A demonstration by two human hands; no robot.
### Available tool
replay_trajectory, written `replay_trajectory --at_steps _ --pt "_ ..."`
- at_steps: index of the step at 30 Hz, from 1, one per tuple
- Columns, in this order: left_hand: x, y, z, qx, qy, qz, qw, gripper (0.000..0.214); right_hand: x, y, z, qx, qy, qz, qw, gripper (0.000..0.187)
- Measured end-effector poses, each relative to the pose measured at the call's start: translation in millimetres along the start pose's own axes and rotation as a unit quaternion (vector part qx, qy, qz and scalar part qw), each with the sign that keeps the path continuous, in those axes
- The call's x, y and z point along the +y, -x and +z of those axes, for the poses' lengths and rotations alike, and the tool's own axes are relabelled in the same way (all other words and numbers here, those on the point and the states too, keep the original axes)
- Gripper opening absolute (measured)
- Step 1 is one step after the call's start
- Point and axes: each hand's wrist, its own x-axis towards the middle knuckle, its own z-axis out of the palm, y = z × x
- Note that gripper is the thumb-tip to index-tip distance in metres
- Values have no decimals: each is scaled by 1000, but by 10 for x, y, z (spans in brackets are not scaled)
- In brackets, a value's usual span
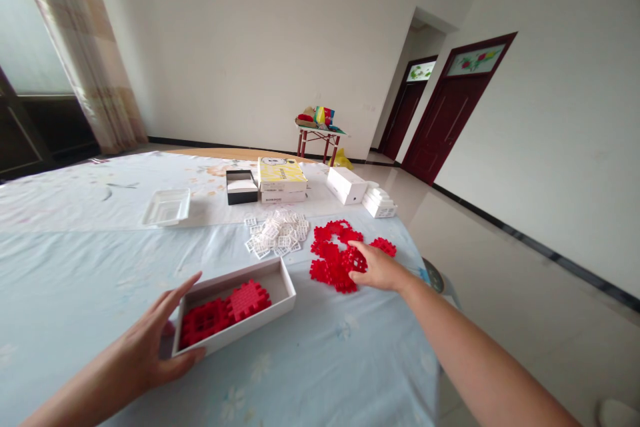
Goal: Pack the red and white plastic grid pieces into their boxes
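Two hands are at the red pieces. The left hand [150, 347] has its fingers [175, 293] spread and open against the short end of the white box [250, 325], thumb on the near wall, bracing it rather than clasping it. The boxed red blocks [225, 310] sit just past the fingertips. The right hand [377, 270] rests on the loose red pile [333, 257], fingers bent over the pieces; whether they pinch one cannot be told. The pieces look interlocked, so lifting one could drag its neighbours along. Those just right of the fingers lie near the edge of the desk [310, 360] and could slip to the floor [500, 267]. A push from the left palm could skid the light box.
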Motion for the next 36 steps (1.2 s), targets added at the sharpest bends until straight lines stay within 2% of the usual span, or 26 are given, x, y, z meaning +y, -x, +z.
replay_trajectory --at_steps 5,8,13,19,27,30,36 --pt "32 4 -18 -7 -1 3 1000 76 -139 -108 77 -67 45 12 997 71" --pt "36 12 -26 -17 2 0 1000 75 -132 -140 103 -82 60 16 995 74" --pt "36 17 -32 -17 -4 -1 1000 76 -147 -143 66 -78 38 -44 995 81" --pt "73 17 -31 -15 -11 9 1000 72 -225 -146 94 -156 50 -69 984 81" --pt "113 17 -70 -44 6 -10 999 72 -217 -171 39 -136 30 -48 989 58" --pt "125 18 -84 -56 16 -15 998 73 -201 -149 -41 -113 26 -28 993 57" --pt "113 20 -63 -35 14 -5 999 73 -196 -124 -77 -122 36 -32 991 59"
